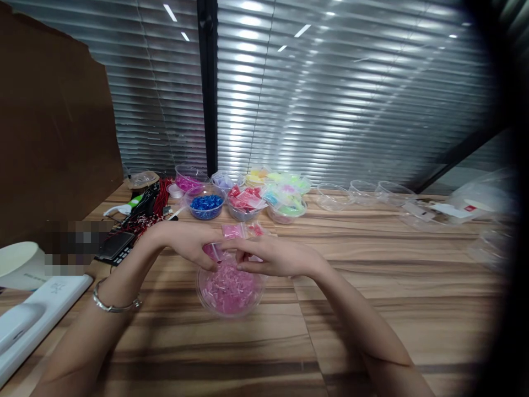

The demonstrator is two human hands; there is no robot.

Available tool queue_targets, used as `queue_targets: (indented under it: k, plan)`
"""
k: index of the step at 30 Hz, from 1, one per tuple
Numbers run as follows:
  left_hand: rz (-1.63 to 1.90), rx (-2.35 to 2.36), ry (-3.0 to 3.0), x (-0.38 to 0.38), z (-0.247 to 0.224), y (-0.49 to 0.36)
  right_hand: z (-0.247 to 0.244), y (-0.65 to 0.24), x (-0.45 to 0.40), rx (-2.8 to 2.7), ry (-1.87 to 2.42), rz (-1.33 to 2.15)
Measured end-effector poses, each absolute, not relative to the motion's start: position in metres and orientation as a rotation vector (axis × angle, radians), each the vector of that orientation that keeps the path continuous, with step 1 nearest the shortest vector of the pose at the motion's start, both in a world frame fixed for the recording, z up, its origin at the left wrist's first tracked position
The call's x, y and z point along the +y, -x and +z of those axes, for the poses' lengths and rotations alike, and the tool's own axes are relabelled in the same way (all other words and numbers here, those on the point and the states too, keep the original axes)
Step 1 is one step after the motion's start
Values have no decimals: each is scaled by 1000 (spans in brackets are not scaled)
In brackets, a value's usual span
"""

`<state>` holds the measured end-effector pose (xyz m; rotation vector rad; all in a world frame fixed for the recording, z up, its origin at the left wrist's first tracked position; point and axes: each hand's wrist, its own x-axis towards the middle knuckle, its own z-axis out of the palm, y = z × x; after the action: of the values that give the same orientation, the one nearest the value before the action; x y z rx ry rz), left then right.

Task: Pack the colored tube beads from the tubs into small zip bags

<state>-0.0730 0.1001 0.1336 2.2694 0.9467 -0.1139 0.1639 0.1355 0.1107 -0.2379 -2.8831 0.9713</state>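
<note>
Between my hands, over a clear round bowl point(201, 295), is a small plastic zip bag point(212, 252) with pink contents. Many short, clear-pink tube-like pieces point(231, 289) fill the bowl. My left hand point(190, 242) bends down from the left and grips the bag, its thumb pointing at the bowl. From the right, my right hand point(268, 253) meets the bag's edge with its index finger, other fingers curled and partly hidden. Just behind my hands lie more small bags, one pink point(233, 230) and one red point(257, 229).
Farther back stand bowls of blue pieces point(206, 204), red packets point(247, 201), green packets point(288, 205) and magenta pieces point(188, 181). Clear bowls point(334, 197) line the back right. At left are dark and red wires point(152, 201), a phone-like device point(115, 245) and a white power strip point(45, 314).
</note>
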Motion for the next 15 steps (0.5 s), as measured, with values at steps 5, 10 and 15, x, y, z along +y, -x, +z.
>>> queue_targets:
  k: [5, 10, 15]
  plan:
    - [-97, 872, -2235, 101, 132, 68, 99, -159, 136, -2954, 171, 807]
    - [-89, 868, -2267, 101, 131, 67, 99, -158, 135, -2998, 222, 710]
    - [-82, 895, -2286, 101, 133, 70, 102, -160, 136, -2992, 217, 728]
